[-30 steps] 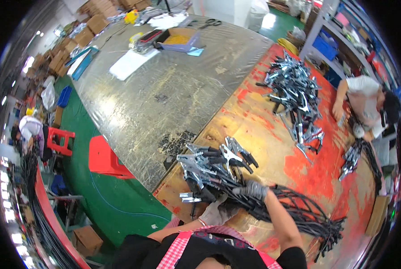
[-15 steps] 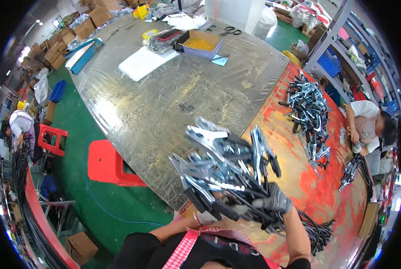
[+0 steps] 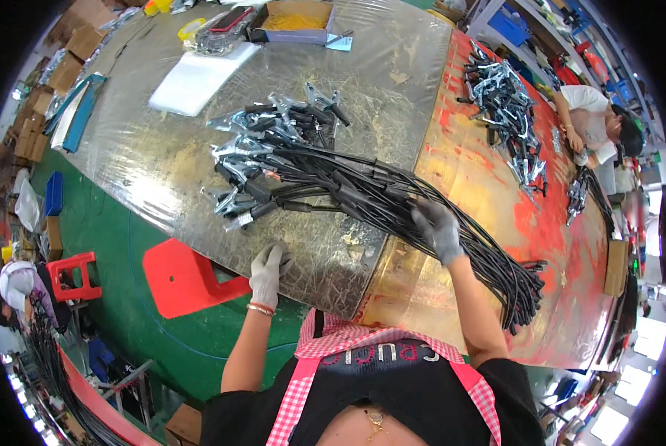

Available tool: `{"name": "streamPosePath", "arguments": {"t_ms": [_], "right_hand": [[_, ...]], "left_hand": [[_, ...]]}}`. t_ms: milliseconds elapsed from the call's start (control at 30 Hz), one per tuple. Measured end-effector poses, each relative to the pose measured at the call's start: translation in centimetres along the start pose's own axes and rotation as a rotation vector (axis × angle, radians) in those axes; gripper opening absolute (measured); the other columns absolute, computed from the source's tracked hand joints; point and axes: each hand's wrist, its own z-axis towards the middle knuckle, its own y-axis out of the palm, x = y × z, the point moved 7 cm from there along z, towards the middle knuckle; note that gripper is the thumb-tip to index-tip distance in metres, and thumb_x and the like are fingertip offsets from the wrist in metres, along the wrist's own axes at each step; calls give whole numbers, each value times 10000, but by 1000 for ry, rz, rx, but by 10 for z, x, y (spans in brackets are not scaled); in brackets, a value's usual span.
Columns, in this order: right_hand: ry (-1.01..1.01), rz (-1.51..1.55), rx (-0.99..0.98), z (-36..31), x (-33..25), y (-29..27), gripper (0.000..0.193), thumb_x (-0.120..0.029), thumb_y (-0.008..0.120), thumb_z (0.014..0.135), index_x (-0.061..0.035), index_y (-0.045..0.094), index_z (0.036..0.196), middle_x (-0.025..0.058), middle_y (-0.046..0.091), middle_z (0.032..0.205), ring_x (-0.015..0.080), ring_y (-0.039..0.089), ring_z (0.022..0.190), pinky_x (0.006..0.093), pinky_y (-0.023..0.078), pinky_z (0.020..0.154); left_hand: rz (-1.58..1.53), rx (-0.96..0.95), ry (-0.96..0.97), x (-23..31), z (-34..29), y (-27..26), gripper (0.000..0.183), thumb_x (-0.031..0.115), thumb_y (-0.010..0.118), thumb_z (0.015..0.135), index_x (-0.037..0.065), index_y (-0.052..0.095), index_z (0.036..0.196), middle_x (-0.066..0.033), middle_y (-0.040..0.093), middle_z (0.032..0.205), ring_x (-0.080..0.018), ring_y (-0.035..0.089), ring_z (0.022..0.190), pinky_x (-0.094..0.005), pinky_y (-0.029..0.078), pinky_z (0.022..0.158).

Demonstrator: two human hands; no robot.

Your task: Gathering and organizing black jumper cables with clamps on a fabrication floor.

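A thick bundle of black cables with silver spring clamps at its far-left end lies across the table in front of me. The clamps rest on the grey sheet; the cables' other ends reach right over the red and yellow surface. My right hand, in a grey glove, curls its fingers over the middle of the bundle. My left hand, in a pale glove, is at the near table edge, below the clamps. It holds nothing, and its fingers are partly apart.
Another pile of clamps lies at the far right, near a co-worker with more clamp cables. At the back are a box of small yellow pieces and white sheets. A red stool stands left of the table.
The clamp bundle, held up close to my body before, now lies stretched out farther forward on the table. My left hand has come off it to the left; my right hand stays on the cables.
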Motion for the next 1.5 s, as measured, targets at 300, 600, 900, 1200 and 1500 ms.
{"name": "streamPosePath", "arguments": {"t_ms": [300,600,900,1200,1500], "right_hand": [[162,-195,109,-121,55,-21,172,-191,675,848,-63,692,962,142,689,929,279,665,823,349,529,738],[-110,-175,162,-20,-25,-2,216,-239,679,829,-87,684,982,154,667,908,341,632,858,400,505,774],[176,-744,-42,102,-19,28,469,-330,738,740,-216,634,1182,79,503,1305,306,460,1191,470,384,983],[-160,-443,-12,121,-145,146,346,-322,714,747,-170,673,1054,67,646,1043,298,582,1005,441,441,859],[-510,-219,-199,148,-250,194,218,-217,690,720,-102,658,903,121,647,762,339,629,749,395,498,647]], "left_hand": [[942,58,491,19,13,12,346,291,583,905,-11,645,1062,-147,683,1001,-251,652,917,-339,482,833],[476,-33,170,87,-8,27,353,279,589,928,19,613,1167,-75,672,889,-140,632,767,-285,532,651],[1539,340,842,306,103,54,386,408,574,890,62,658,1039,-151,672,933,-314,634,884,-411,481,772],[926,-622,19,303,121,59,378,381,632,858,4,620,889,-39,600,711,-86,558,598,-248,432,506],[1413,-687,959,354,54,105,285,340,634,843,69,616,931,-139,652,863,-345,644,677,-419,506,573]]}}
